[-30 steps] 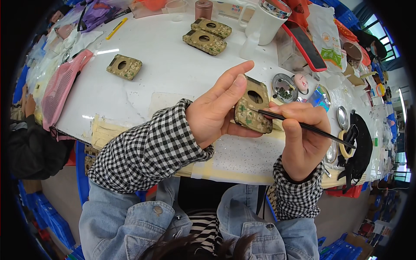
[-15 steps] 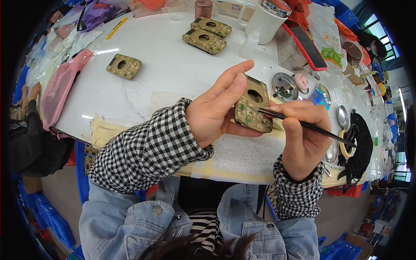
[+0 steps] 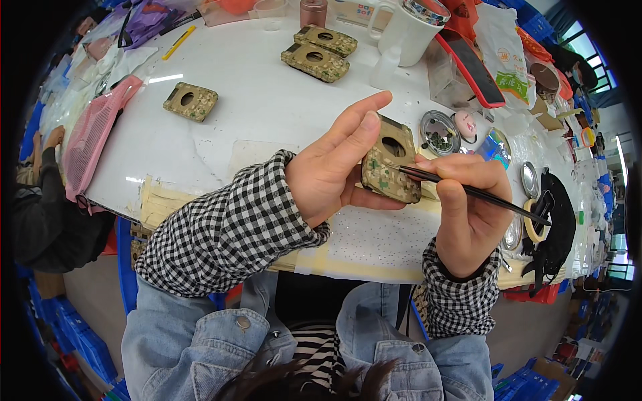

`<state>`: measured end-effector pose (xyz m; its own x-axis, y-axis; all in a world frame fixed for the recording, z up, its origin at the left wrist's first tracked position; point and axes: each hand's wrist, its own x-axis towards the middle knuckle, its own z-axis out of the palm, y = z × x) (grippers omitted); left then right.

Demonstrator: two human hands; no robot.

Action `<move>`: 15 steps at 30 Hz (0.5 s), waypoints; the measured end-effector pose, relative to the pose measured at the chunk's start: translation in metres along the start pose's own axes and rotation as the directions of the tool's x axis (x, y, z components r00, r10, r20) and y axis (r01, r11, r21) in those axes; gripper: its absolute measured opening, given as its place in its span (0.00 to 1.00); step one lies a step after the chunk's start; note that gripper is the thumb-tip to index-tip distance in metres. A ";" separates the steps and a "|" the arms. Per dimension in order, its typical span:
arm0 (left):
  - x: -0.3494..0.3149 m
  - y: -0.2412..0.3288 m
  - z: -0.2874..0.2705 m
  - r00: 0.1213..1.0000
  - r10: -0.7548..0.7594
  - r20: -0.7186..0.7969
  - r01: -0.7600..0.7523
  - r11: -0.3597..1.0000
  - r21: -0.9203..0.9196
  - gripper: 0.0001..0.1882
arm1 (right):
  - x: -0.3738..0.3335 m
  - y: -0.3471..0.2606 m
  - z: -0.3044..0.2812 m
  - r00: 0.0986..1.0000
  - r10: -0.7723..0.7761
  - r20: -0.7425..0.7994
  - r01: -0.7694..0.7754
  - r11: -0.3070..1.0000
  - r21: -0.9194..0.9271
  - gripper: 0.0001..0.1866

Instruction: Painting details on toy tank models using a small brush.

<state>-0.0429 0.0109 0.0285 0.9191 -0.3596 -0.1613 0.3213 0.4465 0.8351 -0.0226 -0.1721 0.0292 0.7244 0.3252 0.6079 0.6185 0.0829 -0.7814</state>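
My left hand [image 3: 328, 164] is wrapped around the edges of a camouflage toy tank hull [image 3: 382, 175], tilted above the near part of the table. A round dark hole opens in its top face. Black tweezers [image 3: 491, 198] are pinched in my right hand [image 3: 471, 210]. Their tips touch or nearly touch the hull's top, just below the hole; anything tiny between the tips is too small to make out. Two similar hulls [image 3: 315, 62] sit side by side at the far middle, and another hull [image 3: 190, 101] lies alone at the left.
Right of the held hull stands a round clear dish [image 3: 440, 132] with small dark green bits. Farther back are a white mug [image 3: 404, 33], a clear box and a red-cased phone [image 3: 469, 70]. A pink basket [image 3: 100, 137] stands left, beside another person's arm. Small specks dot the near table surface [image 3: 374, 244].
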 end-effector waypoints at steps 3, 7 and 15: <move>0.000 0.000 0.000 1.000 0.001 0.000 -0.001 1.000 0.002 0.33 | 0.000 0.001 0.000 1.000 -0.004 0.002 0.004 1.000 -0.004 0.06; 0.000 0.000 0.000 1.000 0.004 0.003 -0.004 1.000 0.003 0.33 | 0.000 0.002 -0.001 1.000 0.005 -0.006 -0.005 1.000 0.006 0.06; 0.000 0.000 0.001 1.000 0.005 -0.001 -0.005 1.000 0.000 0.33 | -0.001 0.002 -0.001 1.000 0.007 0.001 -0.007 1.000 -0.003 0.06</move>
<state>-0.0430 0.0099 0.0286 0.9208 -0.3570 -0.1574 0.3167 0.4482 0.8359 -0.0217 -0.1728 0.0275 0.7283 0.3263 0.6026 0.6145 0.0782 -0.7850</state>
